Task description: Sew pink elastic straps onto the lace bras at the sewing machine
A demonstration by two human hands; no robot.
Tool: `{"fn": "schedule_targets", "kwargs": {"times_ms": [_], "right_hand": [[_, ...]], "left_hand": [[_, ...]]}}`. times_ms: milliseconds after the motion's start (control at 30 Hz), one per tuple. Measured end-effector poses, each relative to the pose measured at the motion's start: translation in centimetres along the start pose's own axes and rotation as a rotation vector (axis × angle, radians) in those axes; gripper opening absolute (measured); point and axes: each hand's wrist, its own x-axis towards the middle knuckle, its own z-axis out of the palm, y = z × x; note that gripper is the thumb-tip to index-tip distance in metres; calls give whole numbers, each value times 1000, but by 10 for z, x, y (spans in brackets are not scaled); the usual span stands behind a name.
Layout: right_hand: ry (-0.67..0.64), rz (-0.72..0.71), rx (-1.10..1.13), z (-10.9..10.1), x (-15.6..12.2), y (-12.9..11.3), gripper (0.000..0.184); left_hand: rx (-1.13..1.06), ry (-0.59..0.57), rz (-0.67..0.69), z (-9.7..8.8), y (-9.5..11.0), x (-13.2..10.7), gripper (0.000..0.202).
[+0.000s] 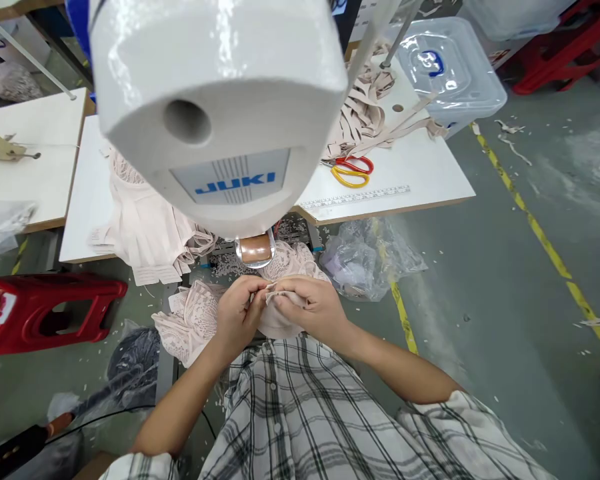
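Observation:
A pale pink lace bra (283,325) hangs between my two hands, in front of the sewing machine (220,120). My left hand (241,310) pinches one edge of it with thumb and forefinger. Close beside it, my right hand (315,308) is closed on the same fabric, thumb on top. The fingertips of both hands nearly meet. Part of the bra's lace (293,260) shows beyond my hands, under the machine head. Another lace piece (193,317) hangs to the left of my left hand. The needle area is hidden by the machine head.
Pink garments (147,227) are piled on the left tabletop. On the right tabletop lie scissors (353,171), a printed ruler (357,197) and fabric strips (360,120). A clear lidded box (450,73) stands behind. A red stool (93,287) is at left; a plastic bag (370,257) sits at right.

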Motion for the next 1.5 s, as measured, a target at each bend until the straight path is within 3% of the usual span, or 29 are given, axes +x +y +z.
{"fn": "schedule_targets", "kwargs": {"times_ms": [167, 267, 333, 633, 867, 1067, 1233, 1367, 1433, 1500], "right_hand": [[-28, 52, -112, -15, 10, 1, 17], [-31, -5, -346, -28, 19, 0, 20], [-103, -40, -408, -34, 25, -2, 20], [-413, 208, -65, -45, 37, -18, 19], [-435, 180, -55, -45, 41, -19, 14], [-395, 160, -103, -43, 38, -14, 15], [-221, -34, -264, -37, 45, -17, 17], [-242, -98, -409, -34, 75, -26, 13], [-288, -61, -455, -33, 91, -30, 13], [-315, -49, -500, -33, 102, -33, 18]], "left_hand": [[75, 44, -84, -2, 8, 1, 13], [153, 9, -4, -9, 17, 3, 10], [185, -23, 82, -13, 23, 6, 9], [225, -49, 118, -23, 24, 15, 8], [192, -116, 43, -26, 22, 21, 7], [274, -365, 0, -30, 19, 32, 22], [271, -204, -82, -21, 19, 27, 27], [331, -23, -133, -25, 13, 26, 22], [466, -4, -53, -32, 3, 28, 21], [577, -22, 129, -41, -12, 29, 21]]}}
